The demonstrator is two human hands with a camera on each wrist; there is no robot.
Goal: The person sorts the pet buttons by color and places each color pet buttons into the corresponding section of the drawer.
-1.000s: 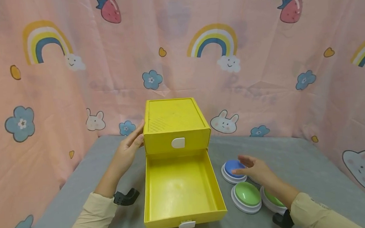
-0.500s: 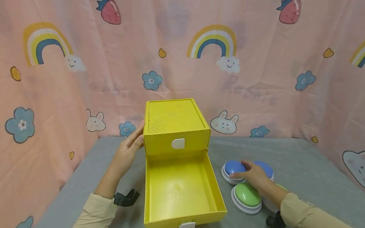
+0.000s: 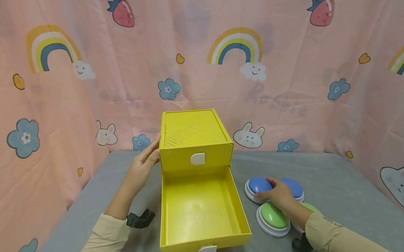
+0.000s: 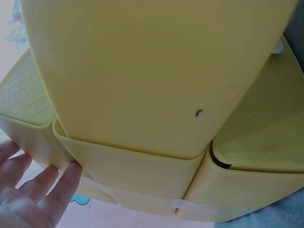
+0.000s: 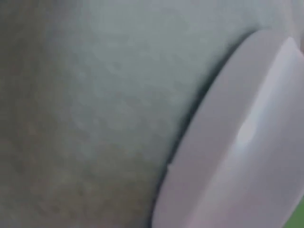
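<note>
In the head view, a yellow two-drawer box (image 3: pixel 194 128) stands in the middle. Its lower drawer (image 3: pixel 203 209) is pulled out with nothing inside, while the upper drawer (image 3: pixel 176 160) is closed. My left hand (image 3: pixel 139 171) rests against the box's left side, fingers extended along it; the left wrist view shows these fingertips (image 4: pixel 71 173) at the yellow wall. To the right of the drawer, my right hand (image 3: pixel 280 194) pinches a blue-domed push button (image 3: pixel 258 184) with a white base, thumb at its front and fingers at its right side.
Another blue button (image 3: pixel 293 188) sits just right of my right hand. Nearer are a green button (image 3: pixel 273 216) and a second green one (image 3: pixel 310 207), partly behind my forearm. A grey cloth (image 3: pixel 357 201) covers the table; a pink patterned curtain (image 3: pixel 200 84) hangs behind.
My right hand has come down and toward me from above the buttons and closed on the left blue one, uncovering the other blue button. My left hand has stayed at the box.
</note>
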